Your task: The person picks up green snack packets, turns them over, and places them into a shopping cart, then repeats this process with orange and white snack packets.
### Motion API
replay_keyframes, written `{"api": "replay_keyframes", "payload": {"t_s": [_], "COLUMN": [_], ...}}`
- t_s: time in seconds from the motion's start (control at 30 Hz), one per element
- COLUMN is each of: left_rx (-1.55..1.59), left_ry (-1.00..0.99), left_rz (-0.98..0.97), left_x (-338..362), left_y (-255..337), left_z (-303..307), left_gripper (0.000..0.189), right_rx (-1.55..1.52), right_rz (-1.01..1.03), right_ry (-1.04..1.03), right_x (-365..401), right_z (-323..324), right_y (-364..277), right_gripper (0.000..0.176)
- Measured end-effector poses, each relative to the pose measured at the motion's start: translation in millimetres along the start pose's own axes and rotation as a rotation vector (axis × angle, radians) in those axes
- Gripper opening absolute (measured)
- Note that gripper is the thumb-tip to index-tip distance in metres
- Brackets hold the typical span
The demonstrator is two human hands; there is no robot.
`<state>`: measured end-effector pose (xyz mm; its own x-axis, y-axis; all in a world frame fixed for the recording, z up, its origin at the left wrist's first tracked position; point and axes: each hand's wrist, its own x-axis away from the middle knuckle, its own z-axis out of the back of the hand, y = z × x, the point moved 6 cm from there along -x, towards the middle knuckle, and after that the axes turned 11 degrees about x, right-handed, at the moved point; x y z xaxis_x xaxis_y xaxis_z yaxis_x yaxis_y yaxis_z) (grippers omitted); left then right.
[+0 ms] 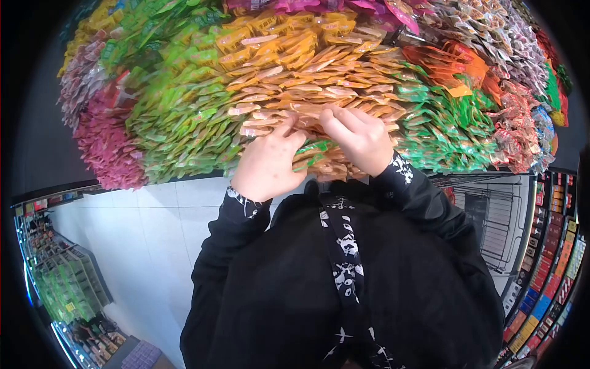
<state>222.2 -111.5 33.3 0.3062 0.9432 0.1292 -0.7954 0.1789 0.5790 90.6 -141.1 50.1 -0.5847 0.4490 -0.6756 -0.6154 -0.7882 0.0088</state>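
Note:
My left hand (269, 162) is at the front of a heap of small plastic snack packets, its thumb and forefinger close together on a pale orange snack packet (261, 123). Beside it, my right hand (361, 138) has its fingers curled down onto the orange packets (316, 95) in the same row. The fingertips are partly hidden among the wrappers. A green packet (318, 147) pokes out between the two hands. Below them, more orange packets (335, 163) hang at the heap's front edge.
Green packets (178, 132) lie left of the orange ones, pink packets (110, 144) farther left. On the right are green packets (448, 126) and red-white packets (516, 129). A wire rack (501, 227) and stocked shelves (547, 264) stand lower right; another shelf (64, 283) is lower left.

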Motion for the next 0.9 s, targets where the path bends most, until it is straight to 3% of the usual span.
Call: {"api": "replay_keyframes", "payload": {"t_s": [0.23, 0.37, 0.43, 0.5, 0.53, 0.63, 0.7, 0.77, 0.9], "left_rx": [0.049, 0.017, 0.049, 0.047, 0.086, 0.09, 0.116, 0.048, 0.067], "left_ry": [-0.003, -0.003, -0.006, 0.068, 0.068, 0.087, 0.052, 0.041, -0.035], "left_rz": [-0.008, -0.056, -0.05, -0.2, -0.227, -0.247, -0.18, -0.161, -0.086], "left_x": [-1.8, -1.0, -0.5, -0.8, -1.6, -1.4, 0.5, 2.7, 2.9], "left_y": [-6.2, -9.4, -12.4, -9.6, -11.4, -14.1, -18.6, -16.6, -16.8], "left_z": [1.7, 2.6, 3.3, 6.5, 6.3, 7.1, 6.0, 5.0, 3.2], "left_gripper": [0.044, 0.047, 0.048, 0.035, 0.035, 0.035, 0.034, 0.05, 0.05], "right_rx": [0.112, -0.006, -0.045, 0.014, 0.017, 0.162, 0.193, 0.243, 0.129], "right_rz": [0.167, 0.141, 0.208, 0.259, 0.243, 0.279, 0.317, 0.356, 0.305], "right_ry": [-0.201, -0.199, -0.328, -0.268, -0.197, -0.188, -0.18, -0.169, -0.28], "right_x": [-12.0, -28.9, -23.4, -20.4, -22.2, -20.4, -10.5, -6.2, -6.4], "right_z": [-13.2, -19.5, -26.8, -19.5, -19.0, -20.1, -17.1, -24.3, -51.9], "right_y": [-3.3, 31.6, 23.8, 6.6, 4.4, -0.8, -9.1, -6.9, 13.5], "right_gripper": [0.027, 0.028, 0.026, 0.026, 0.012, 0.013, 0.014, 0.014, 0.008]}}
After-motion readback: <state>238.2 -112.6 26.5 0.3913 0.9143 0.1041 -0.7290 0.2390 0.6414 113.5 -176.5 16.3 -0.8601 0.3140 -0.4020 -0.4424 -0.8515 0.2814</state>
